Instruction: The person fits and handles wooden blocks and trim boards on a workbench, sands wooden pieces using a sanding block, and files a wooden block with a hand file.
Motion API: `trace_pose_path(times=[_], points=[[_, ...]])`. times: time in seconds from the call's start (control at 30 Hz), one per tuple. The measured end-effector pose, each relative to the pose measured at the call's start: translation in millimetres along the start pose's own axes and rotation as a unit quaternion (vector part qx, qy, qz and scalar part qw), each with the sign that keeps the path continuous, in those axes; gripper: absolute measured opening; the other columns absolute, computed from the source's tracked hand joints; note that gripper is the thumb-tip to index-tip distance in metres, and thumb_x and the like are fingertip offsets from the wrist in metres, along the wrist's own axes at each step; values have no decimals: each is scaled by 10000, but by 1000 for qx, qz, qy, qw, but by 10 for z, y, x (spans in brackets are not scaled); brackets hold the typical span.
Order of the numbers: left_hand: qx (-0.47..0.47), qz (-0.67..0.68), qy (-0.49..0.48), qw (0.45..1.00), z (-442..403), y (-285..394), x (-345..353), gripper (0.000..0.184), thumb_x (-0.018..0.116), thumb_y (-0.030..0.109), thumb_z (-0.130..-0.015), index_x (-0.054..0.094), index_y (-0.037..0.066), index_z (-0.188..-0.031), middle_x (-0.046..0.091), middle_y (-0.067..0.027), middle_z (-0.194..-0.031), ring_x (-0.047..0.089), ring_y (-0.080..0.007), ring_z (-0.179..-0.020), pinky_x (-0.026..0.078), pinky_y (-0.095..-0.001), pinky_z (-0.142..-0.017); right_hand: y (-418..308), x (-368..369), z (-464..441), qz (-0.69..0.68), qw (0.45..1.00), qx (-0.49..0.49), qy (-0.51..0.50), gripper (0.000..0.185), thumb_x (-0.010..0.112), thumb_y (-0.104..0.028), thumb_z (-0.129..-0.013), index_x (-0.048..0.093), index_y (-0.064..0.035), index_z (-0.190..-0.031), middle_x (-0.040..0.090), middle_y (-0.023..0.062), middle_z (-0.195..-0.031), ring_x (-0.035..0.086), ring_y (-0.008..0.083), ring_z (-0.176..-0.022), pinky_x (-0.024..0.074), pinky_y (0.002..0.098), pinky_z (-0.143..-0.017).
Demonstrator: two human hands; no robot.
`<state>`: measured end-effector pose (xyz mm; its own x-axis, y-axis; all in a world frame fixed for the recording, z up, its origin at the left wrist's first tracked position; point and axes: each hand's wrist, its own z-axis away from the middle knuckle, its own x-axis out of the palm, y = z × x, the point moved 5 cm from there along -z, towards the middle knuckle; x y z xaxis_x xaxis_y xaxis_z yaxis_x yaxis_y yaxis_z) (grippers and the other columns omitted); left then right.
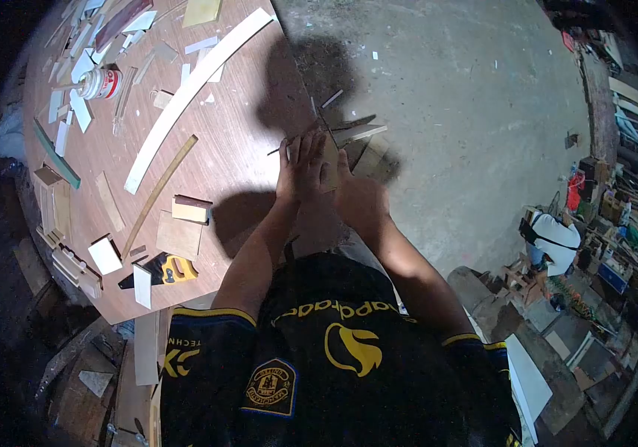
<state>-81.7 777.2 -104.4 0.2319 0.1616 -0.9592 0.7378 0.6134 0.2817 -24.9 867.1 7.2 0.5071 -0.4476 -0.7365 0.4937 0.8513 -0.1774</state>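
My left hand (pixel 301 170) lies on the brown tabletop (pixel 248 82) near its right edge, fingers stretched forward and apart. A thin dark stick-like thing shows just left of its fingertips; its kind is unclear. Close beside it, my right hand (pixel 361 197) is at the table edge with the thumb pointing forward. Its other fingers are hidden, so I cannot see whether it grips anything. A small tan wood piece (pixel 332 165) shows between the two hands. Just beyond them, thin wood strips (pixel 360 135) appear past the table edge.
On the table lie a long curved white strip (pixel 192 93), a narrow brown strip (pixel 161 192), a yellow-handled saw (pixel 177 270), a white-and-red can (pixel 103 83) and many wood offcuts. A person in a white top (pixel 556 242) bends near piled timber at right.
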Motion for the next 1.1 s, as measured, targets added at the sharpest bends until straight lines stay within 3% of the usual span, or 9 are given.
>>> trace_pose_path(times=[0.13, 0.3, 0.37, 0.47, 0.57, 0.77, 0.9, 0.97, 1.1], points=[[-3, 30, 8, 1000, -2, 3, -38, 613, 515, 336, -882, 385, 65, -1416, 344, -111, -1457, 300, -303, -1323, 172, -540, -1119, -107, -108, 9, -7, 1000, -10, 2, 625, 478, -198, -873, 315, 24, -1434, 673, 238, -774, 683, 374, -730, 535, 497, -672], [-1, -36, -7, 999, -3, 4, -6, 585, 499, 323, -891, 398, 70, -1408, 345, -103, -1458, 296, -302, -1332, 180, -513, -1130, -142, 39, -160, -23, 999, 8, -37, 518, 427, -193, -907, 394, 43, -1367, 683, 236, -835, 684, 385, -790, 532, 500, -707], [2, -34, 1, 999, 15, 5, -30, 583, 498, 317, -891, 396, 72, -1410, 351, -101, -1453, 304, -302, -1326, 182, -513, -1131, -210, -17, -148, 23, 999, -22, -42, 431, 427, -208, -915, 465, 62, -1248, 695, 208, -827, 702, 338, -727, 557, 451, -602], [4, -40, 9, 999, 23, 4, -9, 586, 501, 310, -890, 390, 77, -1415, 365, -100, -1442, 316, -301, -1317, 185, -513, -1131, -167, 20, -240, 31, 995, -57, -73, 499, 417, -200, -912, 409, 53, -1343, 688, 232, -878, 686, 379, -808, 534, 499, -721], [0, -24, 21, 999, 31, 0, -15, 590, 513, 308, -884, 394, 78, -1414, 383, -101, -1426, 324, -302, -1310, 188, -514, -1131, -191, -221, -205, -21, 1000, -4, 4, 537, 435, -222, -909, 384, 38, -1376, 682, 249, -894, 685, 375, -831, 534, 503, -730], [-27, 68, 66, 995, 2, -4, -56, 586, 541, 295, -869, 417, 73, -1397, 413, -108, -1399, 360, -314, -1280, 198, -522, -1126, -119, -174, -359, 22, 999, -21, -43, 590, 431, -233, -915, 313, 17, -1436, 674, 266, -897, 679, 396, -845, 534, 501, -747], [-33, 94, 101, 990, -35, -14, -54, 578, 532, 284, -885, 402, 75, -1407, 407, -115, -1402, 377, -325, -1261, 209, -534, -1119, -146, -188, -334, -4, 1000, -21, -18, 574, 410, -231, -928, 313, 11, -1440, 676, 260, -895, 680, 392, -847, 534, 501, -744], [-43, 94, 77, 992, -36, -15, -9, 574, 530, 286, -888, 403, 78, -1408, 401, -115, -1409, 366, -326, -1277, 208, -535, -1122, -131, -164, -334, 28, 1000, -5, -6, 639, 401, -389, -939, 349, 39, -1409, 697, 200, -970, 696, 330, -889, 559, 459, -729], [-63, 62, 62, 994, -44, -13, 22, 580, 531, 297, -890, 402, 96, -1418, 383, -100, -1436, 316, -322, -1343, 197, -531, -1134, -123, -160, -304, 41, 997, 5, -64, 683, 402, -413, -944, 290, 45, -1439, 692, 201, -998, 696, 330, -887, 558, 453, -729]])
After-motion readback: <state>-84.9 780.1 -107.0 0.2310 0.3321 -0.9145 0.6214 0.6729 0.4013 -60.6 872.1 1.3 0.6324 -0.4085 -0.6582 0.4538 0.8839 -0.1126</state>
